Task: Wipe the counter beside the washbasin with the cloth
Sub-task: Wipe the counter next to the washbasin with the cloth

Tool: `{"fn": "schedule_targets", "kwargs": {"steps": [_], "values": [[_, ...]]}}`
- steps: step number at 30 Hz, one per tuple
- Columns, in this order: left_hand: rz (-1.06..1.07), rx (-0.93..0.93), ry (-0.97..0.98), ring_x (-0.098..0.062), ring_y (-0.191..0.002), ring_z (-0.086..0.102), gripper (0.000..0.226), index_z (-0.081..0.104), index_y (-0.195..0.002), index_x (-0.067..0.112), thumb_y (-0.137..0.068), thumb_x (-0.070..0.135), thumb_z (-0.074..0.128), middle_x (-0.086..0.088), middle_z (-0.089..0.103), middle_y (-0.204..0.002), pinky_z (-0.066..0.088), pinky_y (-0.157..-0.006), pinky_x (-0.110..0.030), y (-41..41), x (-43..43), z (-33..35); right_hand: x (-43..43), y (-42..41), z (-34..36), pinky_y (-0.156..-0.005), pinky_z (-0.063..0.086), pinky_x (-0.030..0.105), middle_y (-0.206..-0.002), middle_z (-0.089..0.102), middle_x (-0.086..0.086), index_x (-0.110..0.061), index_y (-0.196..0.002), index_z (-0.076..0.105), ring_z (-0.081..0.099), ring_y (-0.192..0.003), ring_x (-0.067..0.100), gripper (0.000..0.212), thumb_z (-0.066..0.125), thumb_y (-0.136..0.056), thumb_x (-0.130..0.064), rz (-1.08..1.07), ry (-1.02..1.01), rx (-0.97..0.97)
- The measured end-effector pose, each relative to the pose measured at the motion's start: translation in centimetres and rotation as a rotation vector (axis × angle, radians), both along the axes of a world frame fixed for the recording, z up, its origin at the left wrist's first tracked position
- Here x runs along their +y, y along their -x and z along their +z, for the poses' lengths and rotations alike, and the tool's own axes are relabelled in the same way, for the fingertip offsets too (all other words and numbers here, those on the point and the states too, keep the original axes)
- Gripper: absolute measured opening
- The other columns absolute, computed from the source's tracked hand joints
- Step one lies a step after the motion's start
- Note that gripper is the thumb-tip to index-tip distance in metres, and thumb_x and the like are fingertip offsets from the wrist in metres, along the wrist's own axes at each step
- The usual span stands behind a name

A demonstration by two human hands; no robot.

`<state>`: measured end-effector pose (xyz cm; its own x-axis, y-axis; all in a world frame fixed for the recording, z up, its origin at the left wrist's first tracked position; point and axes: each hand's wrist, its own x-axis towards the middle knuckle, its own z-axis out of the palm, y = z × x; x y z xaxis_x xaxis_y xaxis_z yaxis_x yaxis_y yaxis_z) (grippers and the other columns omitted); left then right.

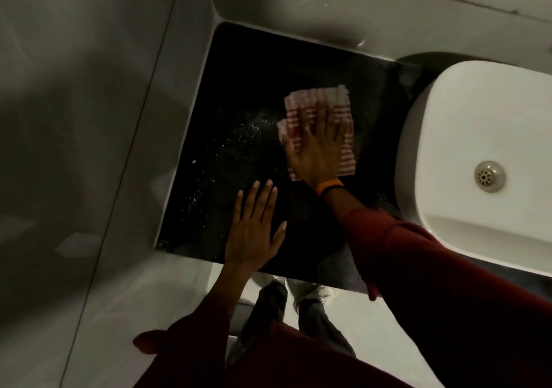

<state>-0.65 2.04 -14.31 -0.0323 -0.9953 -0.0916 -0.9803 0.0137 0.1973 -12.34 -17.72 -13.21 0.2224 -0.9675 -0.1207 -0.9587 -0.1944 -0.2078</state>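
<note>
A folded red-and-white striped cloth point(322, 101) lies flat on the black speckled counter point(248, 89), close to the white washbasin point(466, 136) on the right. My right hand point(315, 151) presses flat on the cloth with fingers spread, covering its lower middle. My left hand point(254, 232) rests palm down on the bare counter near the front edge, fingers apart, holding nothing. Pale specks show on the counter left of the cloth.
White tiled walls point(89, 119) close the counter in on the left and at the back. The basin's drain point(490, 176) sits at the right. Below the counter's front edge I see my legs and shoes point(313, 298) on a pale floor.
</note>
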Motion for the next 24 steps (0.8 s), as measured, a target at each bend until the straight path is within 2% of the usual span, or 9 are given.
{"fn": "schedule_targets", "kwargs": {"steps": [5, 7, 10, 12, 15, 18, 21, 24], "values": [[-0.01, 0.002, 0.007, -0.026, -0.158, 0.007, 0.074, 0.016, -0.159, 0.014, -0.1, 0.054, 0.032, -0.006, 0.012, -0.17, 0.014, -0.127, -0.054, -0.2, 0.0, -0.3, -0.3, -3.5, 0.4, -0.126, 0.006, 0.06, -0.169, 0.014, 0.017, -0.029, -0.16, 0.022, 0.01, -0.157, 0.038, 0.074, 0.03, -0.097, -0.067, 0.368, -0.015, 0.0], [-0.006, 0.042, 0.013, -0.026, -0.157, 0.012, 0.072, 0.022, -0.158, 0.013, -0.1, 0.052, 0.037, -0.007, 0.019, -0.168, 0.016, -0.126, -0.054, -0.1, 0.2, 0.2, -0.1, -4.0, 1.5, -0.127, 0.004, 0.056, -0.17, 0.011, 0.015, -0.027, -0.16, 0.02, 0.006, -0.158, 0.036, 0.074, 0.033, -0.098, -0.065, 0.464, -0.051, 0.019], [0.099, 0.245, 0.09, -0.03, -0.147, 0.035, 0.061, 0.039, -0.151, 0.009, -0.099, 0.041, 0.044, -0.014, 0.04, -0.157, 0.033, -0.119, -0.053, 0.0, -0.5, 1.7, 2.0, -1.9, 3.2, -0.128, 0.007, 0.056, -0.167, 0.024, 0.016, -0.017, -0.156, 0.035, 0.017, -0.157, 0.035, 0.07, 0.043, -0.099, -0.057, 0.313, -0.01, -0.179], [0.092, 0.271, 0.232, -0.032, -0.136, 0.045, 0.051, 0.046, -0.145, 0.007, -0.1, 0.031, 0.046, -0.017, 0.051, -0.147, 0.042, -0.111, -0.051, -0.5, -3.1, 2.8, 4.9, 1.3, 3.1, -0.127, 0.009, 0.058, -0.165, 0.028, 0.016, -0.015, -0.155, 0.038, 0.019, -0.156, 0.035, 0.073, 0.043, -0.096, -0.059, 0.132, 0.105, -0.228], [0.004, 0.181, 0.287, -0.034, -0.14, 0.044, 0.049, 0.046, -0.147, 0.009, -0.101, 0.025, 0.042, -0.016, 0.05, -0.149, 0.035, -0.117, -0.049, -1.1, -10.9, 4.3, 9.9, 5.6, 1.4, -0.126, 0.011, 0.062, -0.169, 0.019, 0.014, -0.023, -0.158, 0.031, 0.012, -0.158, 0.034, 0.082, 0.039, -0.091, -0.071, -0.031, 0.082, -0.074], [-0.061, 0.038, 0.062, -0.036, -0.151, 0.028, 0.06, 0.041, -0.15, 0.016, -0.096, 0.039, 0.035, -0.013, 0.038, -0.16, 0.017, -0.125, -0.054, -1.0, -18.4, 4.5, 13.5, 7.3, -0.4, -0.124, 0.009, 0.066, -0.171, 0.011, 0.012, -0.03, -0.159, 0.024, 0.007, -0.158, 0.034, 0.086, 0.037, -0.089, -0.077, -0.036, 0.034, 0.027], [-0.101, -0.042, -0.088, -0.032, -0.157, 0.012, 0.069, 0.024, -0.158, 0.027, -0.095, 0.054, 0.033, -0.007, 0.019, -0.168, 0.009, -0.124, -0.062, -1.1, -20.0, 2.1, 14.1, 7.5, -1.3, -0.123, 0.007, 0.068, -0.171, 0.008, 0.011, -0.032, -0.16, 0.019, 0.004, -0.159, 0.033, 0.087, 0.034, -0.089, -0.079, -0.038, 0.056, 0.035], [-0.009, -0.033, -0.057, -0.03, -0.157, 0.013, 0.073, 0.021, -0.158, 0.032, -0.091, 0.063, 0.027, -0.002, 0.018, -0.169, 0.009, -0.123, -0.064, -1.5, -18.9, 1.1, 14.0, 7.6, -1.5, -0.123, 0.006, 0.068, -0.171, 0.006, 0.011, -0.033, -0.161, 0.016, 0.003, -0.159, 0.033, 0.087, 0.033, -0.089, -0.079, -0.047, 0.07, 0.035]]}}
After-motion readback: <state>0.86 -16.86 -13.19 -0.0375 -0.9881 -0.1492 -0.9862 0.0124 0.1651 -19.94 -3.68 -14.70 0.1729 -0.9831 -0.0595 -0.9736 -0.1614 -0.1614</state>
